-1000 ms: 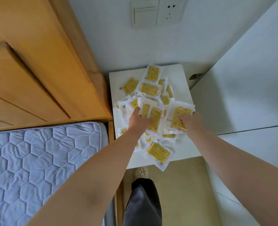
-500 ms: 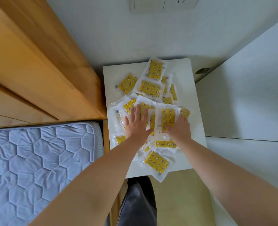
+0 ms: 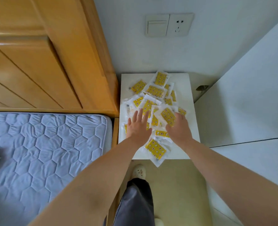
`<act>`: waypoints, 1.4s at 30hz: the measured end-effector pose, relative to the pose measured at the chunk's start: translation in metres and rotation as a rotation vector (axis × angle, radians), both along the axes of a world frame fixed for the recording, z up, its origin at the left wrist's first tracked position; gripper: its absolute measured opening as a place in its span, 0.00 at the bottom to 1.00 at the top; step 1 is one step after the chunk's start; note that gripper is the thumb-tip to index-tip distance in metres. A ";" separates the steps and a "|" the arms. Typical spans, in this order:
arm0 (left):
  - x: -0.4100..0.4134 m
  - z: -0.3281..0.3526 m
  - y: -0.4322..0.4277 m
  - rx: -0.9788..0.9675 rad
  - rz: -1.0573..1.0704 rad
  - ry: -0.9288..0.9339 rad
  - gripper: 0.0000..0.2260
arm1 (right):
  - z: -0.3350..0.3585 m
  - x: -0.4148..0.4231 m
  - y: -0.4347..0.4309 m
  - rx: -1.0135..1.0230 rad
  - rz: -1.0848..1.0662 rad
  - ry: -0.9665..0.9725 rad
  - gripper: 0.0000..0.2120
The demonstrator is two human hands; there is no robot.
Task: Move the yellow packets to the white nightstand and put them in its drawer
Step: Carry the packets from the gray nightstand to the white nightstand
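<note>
Heaped on top of the white square nightstand (image 3: pixel 184 88): small yellow plastic packets (image 3: pixel 156 91), one hanging over its front edge. Laid flat on the heap near the nightstand's left edge: left hand (image 3: pixel 138 126), fingers spread wide. Toward its right edge: right hand (image 3: pixel 179 129), fingers straight, gripping nothing.

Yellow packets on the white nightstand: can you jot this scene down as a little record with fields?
Place: white nightstand, beside a quilted mattress
Load: yellow packets heaped on its top, one overhanging the front edge
Left hand: fingers spread flat on the heap
Right hand: resting on the heap; whether it pinches a packet is unclear
Drawer: not visible
</note>
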State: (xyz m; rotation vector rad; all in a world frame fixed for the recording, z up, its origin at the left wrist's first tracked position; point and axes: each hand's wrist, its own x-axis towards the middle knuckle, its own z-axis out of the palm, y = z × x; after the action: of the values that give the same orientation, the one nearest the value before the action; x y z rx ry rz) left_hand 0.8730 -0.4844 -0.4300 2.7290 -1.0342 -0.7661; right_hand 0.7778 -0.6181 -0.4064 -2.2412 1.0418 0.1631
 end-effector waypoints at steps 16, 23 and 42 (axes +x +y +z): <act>-0.199 0.197 0.233 -0.082 0.399 -0.444 0.31 | 0.173 -0.119 0.207 -0.196 0.634 -0.390 0.28; -0.276 0.237 0.352 -0.057 0.597 -0.533 0.32 | 0.217 -0.160 0.330 -0.235 0.863 -0.460 0.30; -0.691 0.311 0.868 0.240 1.413 -0.740 0.32 | 0.294 -0.473 0.900 -0.197 1.588 -0.770 0.28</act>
State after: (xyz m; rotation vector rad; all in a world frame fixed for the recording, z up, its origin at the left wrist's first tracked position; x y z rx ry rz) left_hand 0.1818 0.3839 -0.1192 2.9401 1.0746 0.3981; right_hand 0.3048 0.2818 -0.1120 -2.3876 -1.2338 -0.1548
